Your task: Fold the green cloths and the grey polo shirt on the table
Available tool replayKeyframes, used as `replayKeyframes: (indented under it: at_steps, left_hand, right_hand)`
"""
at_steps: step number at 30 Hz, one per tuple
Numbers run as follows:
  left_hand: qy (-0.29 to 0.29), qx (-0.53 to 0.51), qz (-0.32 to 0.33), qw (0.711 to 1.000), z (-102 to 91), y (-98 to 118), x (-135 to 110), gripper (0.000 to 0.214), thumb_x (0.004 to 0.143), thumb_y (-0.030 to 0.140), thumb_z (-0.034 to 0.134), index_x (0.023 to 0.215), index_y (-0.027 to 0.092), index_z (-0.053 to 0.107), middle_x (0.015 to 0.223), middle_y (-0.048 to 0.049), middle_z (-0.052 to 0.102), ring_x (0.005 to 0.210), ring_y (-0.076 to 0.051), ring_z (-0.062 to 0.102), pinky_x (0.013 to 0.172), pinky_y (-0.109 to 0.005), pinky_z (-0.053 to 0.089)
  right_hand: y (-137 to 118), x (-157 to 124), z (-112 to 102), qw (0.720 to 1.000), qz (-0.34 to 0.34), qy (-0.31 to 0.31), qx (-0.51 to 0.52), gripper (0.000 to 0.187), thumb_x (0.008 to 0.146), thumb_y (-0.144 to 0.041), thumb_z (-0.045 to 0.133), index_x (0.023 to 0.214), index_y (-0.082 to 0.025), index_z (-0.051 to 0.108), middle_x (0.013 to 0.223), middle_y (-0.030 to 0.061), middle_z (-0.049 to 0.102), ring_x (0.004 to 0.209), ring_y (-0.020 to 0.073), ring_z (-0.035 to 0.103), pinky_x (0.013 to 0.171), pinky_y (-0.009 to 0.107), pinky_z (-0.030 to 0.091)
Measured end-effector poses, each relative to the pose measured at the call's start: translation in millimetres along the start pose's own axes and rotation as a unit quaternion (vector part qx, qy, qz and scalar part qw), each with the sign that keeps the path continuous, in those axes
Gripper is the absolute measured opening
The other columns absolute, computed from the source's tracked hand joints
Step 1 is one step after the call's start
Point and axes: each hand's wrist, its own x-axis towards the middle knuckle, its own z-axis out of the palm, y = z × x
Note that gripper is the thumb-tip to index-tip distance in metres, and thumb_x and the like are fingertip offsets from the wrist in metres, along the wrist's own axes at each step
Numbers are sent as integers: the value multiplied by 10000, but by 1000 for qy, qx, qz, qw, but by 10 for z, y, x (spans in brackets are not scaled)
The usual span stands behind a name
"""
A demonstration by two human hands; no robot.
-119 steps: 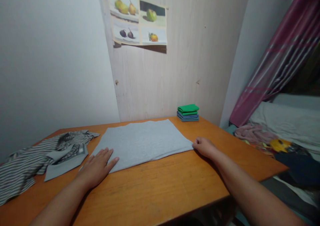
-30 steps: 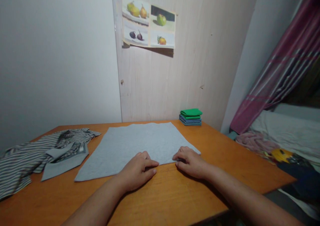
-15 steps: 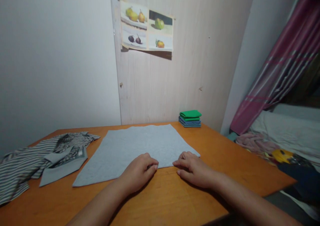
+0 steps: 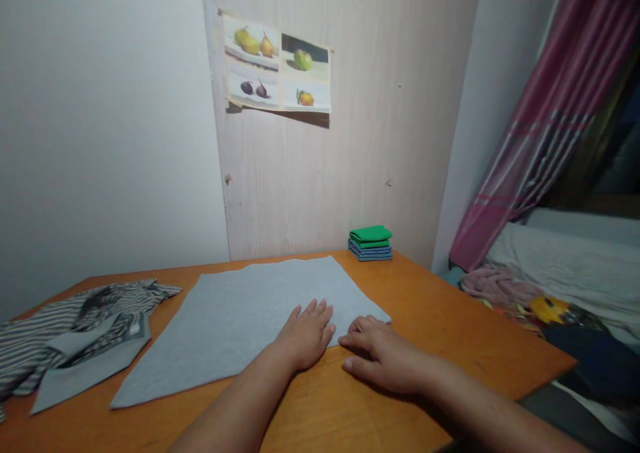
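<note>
A light grey cloth [image 4: 225,326] lies spread flat on the orange-brown wooden table [image 4: 320,413]. Palm down, my left hand [image 4: 307,336] rests on the cloth near its front edge, fingers spread and holding nothing. To its right, my right hand [image 4: 375,353] sits at the same front edge, near the cloth's right corner. Its fingers are bent with the fingertips touching the fabric, and the thumb stands apart on the wood. No fabric shows pinched in either hand.
A striped garment with grey trim [image 4: 95,333] lies crumpled at the left. Folded green cloth [image 4: 371,235] sits on folded blue cloth [image 4: 370,254] at the back right. Beyond the table's right edge is a bed [image 4: 565,259] with clothes, beside a pink curtain [image 4: 505,173].
My left hand has opened from bent fingers to a flat spread and slid right and forward onto the cloth. My right hand stays nearly in place. The view has turned slightly right.
</note>
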Motion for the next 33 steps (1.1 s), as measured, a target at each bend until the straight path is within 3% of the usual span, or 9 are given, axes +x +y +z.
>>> replayKeyframes:
  at_steps: [4, 7, 10, 12, 14, 22, 26, 33]
  left_hand:
    - [-4, 7, -5, 1000, -5, 5, -12, 621, 1015, 520, 218, 1564, 245, 312, 1654, -56, 231, 1536, -272, 158, 1221, -567, 169]
    - [-5, 13, -7, 1000, -11, 17, -11, 635, 1015, 522, 216, 1571, 227, 299, 1653, -69, 225, 1534, -281, 160, 1219, -574, 169]
    - [1, 15, -2, 1000, -1, 13, -12, 636, 1017, 511, 222, 1567, 203, 310, 1641, -93, 254, 1531, -289, 173, 1214, -590, 174]
    - [3, 11, 2, 1000, 10, 3, -14, 631, 1017, 507, 231, 1557, 199, 335, 1634, -98, 273, 1529, -293, 182, 1211, -597, 178]
    - [4, 6, 5, 1000, 20, -4, -14, 628, 1015, 511, 234, 1547, 201, 359, 1633, -95, 281, 1528, -297, 185, 1211, -602, 176]
    - [2, -13, 2, 1000, 24, 1, -10, 637, 1011, 523, 234, 1572, 227, 298, 1648, -82, 241, 1534, -298, 158, 1211, -609, 155]
    - [0, -21, -3, 1000, 20, 12, -22, 639, 1006, 534, 237, 1567, 238, 308, 1647, -82, 252, 1534, -289, 163, 1218, -591, 154]
    - [8, -48, -44, 998, -37, 56, -64, 809, 965, 632, 257, 1577, 104, 249, 1655, -164, 186, 1538, -303, 137, 1238, -504, 152]
  right_hand:
    - [120, 360, -65, 997, 51, 47, 30, 490, 1028, -486, 357, 922, -199, 740, 911, 80, 704, 869, 198, 612, 805, 301, 442]
    - [226, 692, 7, 993, 72, 96, 20, 521, 1049, -469, 277, 1113, -188, 711, 1150, 115, 711, 1095, 223, 617, 954, 324, 429]
    - [328, 870, 200, 992, 108, 70, -19, 630, 1037, -524, 265, 1392, -89, 550, 1481, 210, 503, 1409, 302, 407, 1134, 428, 309]
    - [385, 889, 333, 990, 134, 26, -34, 734, 1025, -583, 225, 1489, -52, 427, 1578, 234, 346, 1494, 333, 252, 1186, 502, 213]
    - [432, 872, 411, 988, 151, -7, -37, 788, 1015, -625, 177, 1524, -56, 373, 1607, 228, 280, 1516, 333, 188, 1203, 531, 160]
    - [559, 854, 310, 981, 183, -34, -46, 856, 1000, -658, 148, 1538, -17, 330, 1622, 244, 223, 1526, 344, 124, 1212, 513, 136]
    - [605, 792, 364, 979, 193, -41, -59, 922, 958, -735, 105, 1568, -70, 291, 1643, 191, 203, 1532, 313, 116, 1225, 475, 111]
    - [730, 796, 493, 975, 195, -39, -102, 879, 962, -708, 162, 1570, -88, 297, 1643, 168, 222, 1532, 296, 134, 1225, 470, 127]
